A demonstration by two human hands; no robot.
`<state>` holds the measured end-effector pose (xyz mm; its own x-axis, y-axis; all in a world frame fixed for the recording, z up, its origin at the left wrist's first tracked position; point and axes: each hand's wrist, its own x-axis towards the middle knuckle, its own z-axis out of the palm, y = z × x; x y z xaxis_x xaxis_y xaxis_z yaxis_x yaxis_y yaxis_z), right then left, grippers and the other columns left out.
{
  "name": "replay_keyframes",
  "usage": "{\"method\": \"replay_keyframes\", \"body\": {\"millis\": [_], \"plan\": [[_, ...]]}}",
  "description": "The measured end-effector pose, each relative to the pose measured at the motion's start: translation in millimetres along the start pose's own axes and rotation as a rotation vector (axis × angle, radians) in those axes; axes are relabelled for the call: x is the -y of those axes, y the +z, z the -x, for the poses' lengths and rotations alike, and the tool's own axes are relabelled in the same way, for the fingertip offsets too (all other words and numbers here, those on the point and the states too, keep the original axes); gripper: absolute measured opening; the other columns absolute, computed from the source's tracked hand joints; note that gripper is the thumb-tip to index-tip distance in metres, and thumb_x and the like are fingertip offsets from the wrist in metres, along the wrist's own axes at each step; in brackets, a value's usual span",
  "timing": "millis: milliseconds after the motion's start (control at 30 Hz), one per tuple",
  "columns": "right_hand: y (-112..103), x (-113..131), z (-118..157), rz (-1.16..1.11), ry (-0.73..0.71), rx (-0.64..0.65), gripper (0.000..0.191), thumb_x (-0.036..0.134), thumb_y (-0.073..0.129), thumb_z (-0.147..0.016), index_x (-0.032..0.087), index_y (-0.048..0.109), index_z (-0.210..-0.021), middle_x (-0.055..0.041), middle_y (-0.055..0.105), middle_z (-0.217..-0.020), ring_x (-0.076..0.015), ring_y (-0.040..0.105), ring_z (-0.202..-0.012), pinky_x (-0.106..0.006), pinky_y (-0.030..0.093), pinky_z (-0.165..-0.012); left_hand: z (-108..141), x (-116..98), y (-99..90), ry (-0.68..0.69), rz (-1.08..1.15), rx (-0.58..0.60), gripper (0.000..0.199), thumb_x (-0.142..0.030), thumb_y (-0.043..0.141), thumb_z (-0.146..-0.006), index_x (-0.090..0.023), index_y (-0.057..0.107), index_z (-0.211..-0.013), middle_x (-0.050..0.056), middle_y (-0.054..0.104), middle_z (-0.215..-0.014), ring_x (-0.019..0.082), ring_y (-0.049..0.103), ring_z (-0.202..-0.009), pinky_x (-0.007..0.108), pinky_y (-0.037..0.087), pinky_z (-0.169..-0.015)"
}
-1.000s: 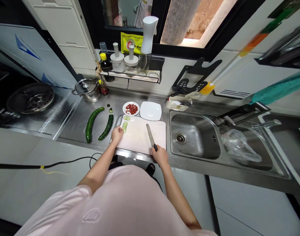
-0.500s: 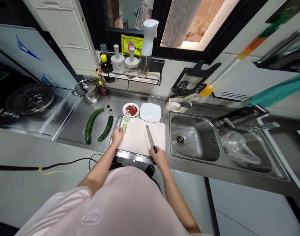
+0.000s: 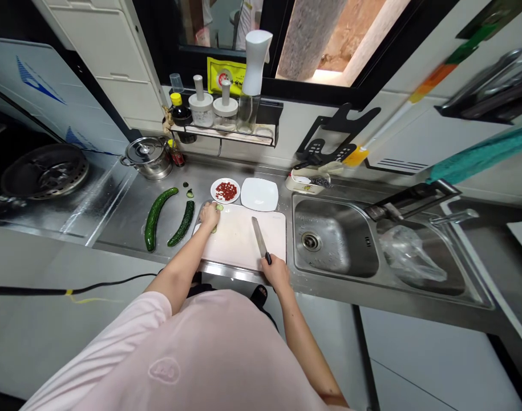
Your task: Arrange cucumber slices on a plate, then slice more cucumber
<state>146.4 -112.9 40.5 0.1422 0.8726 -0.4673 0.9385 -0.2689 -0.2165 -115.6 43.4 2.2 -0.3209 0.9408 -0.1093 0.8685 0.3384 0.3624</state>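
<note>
My right hand [image 3: 276,272] is shut on the black handle of a kitchen knife [image 3: 258,237], whose blade lies upright-edged over a white cutting board [image 3: 243,242]. My left hand [image 3: 209,216] curls over a row of cucumber slices [image 3: 219,208] at the board's far left corner, hiding most of them. Left of the board lie two long green cucumbers [image 3: 156,218] [image 3: 182,224], one on each side of the other's curve, both on the steel counter [image 3: 128,220]. Beyond the board sit a plate of chopped red chili [image 3: 225,191] and a bare white square plate [image 3: 259,194].
A double steel sink [image 3: 333,237] lies right of the board, with a plastic bag [image 3: 408,254] in its far basin. A steel pot [image 3: 147,158] and a bottle shelf [image 3: 224,134] stand at the back. A stove with a pan [image 3: 44,171] is at the left.
My left hand has slid right and now covers most of the cucumber slices. My right hand and the knife stay in about the same place on the board.
</note>
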Motion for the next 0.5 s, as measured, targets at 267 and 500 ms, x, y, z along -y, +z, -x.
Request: {"method": "replay_keyframes", "body": {"millis": [267, 500], "plan": [[4.2, -4.2, -3.6, -0.022, -0.013, -0.003, 0.038, 0.042, 0.037, -0.088, 0.019, 0.065, -0.1, -0.0099, 0.067, -0.096, -0.021, 0.062, -0.09, -0.026, 0.04, -0.073, -8.3, 2.5, 4.0, 0.05, 0.02, -0.011, 0.028, -0.022, 0.051, -0.082, -0.025, 0.064, -0.106, 0.01, 0.058, -0.107, 0.025, 0.056, -0.094, 0.033, 0.04, -0.078], [7.2, -6.9, -5.3, -0.028, -0.027, -0.033, 0.037, 0.041, 0.037, -0.087, 0.019, 0.065, -0.097, -0.0098, 0.068, -0.092, -0.0224, 0.062, -0.086, -0.027, 0.041, -0.069, -12.0, 1.9, 6.9, 0.085, 0.078, -0.037, 0.018, -0.02, 0.05, -0.081, -0.023, 0.064, -0.092, 0.007, 0.061, -0.095, 0.021, 0.056, -0.088, 0.029, 0.04, -0.072]]}}
